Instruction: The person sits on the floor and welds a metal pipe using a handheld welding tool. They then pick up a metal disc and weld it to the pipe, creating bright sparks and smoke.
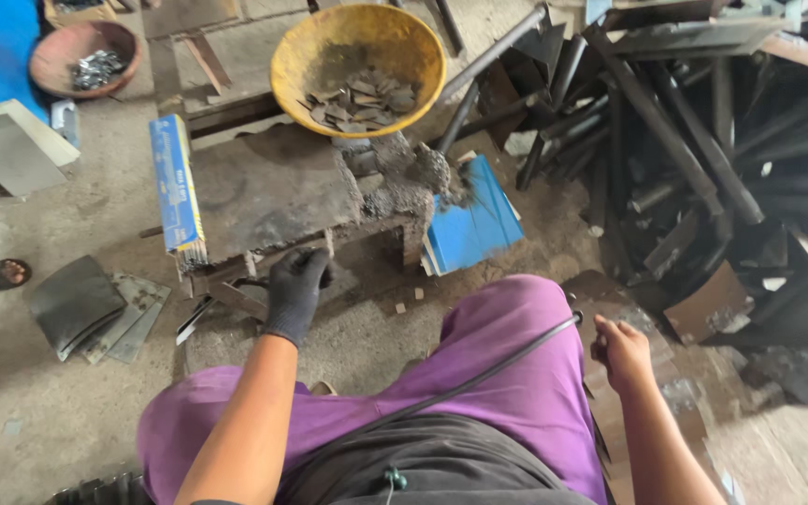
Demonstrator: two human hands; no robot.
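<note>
Head view: gloved left hand (295, 292) grip closed at bench edge (236, 273), item hidden; right hand (621, 353) open.

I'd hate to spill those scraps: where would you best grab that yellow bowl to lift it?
Probably by the rim of the yellow bowl, one hand on each side, from above. It is wide, round and handle-free, sits open side up, and the metal scraps lie low inside, so gripping opposite edges should keep it level.

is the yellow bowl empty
No, the yellow bowl holds a pile of small flat metal pieces with grey dust around them.
</note>
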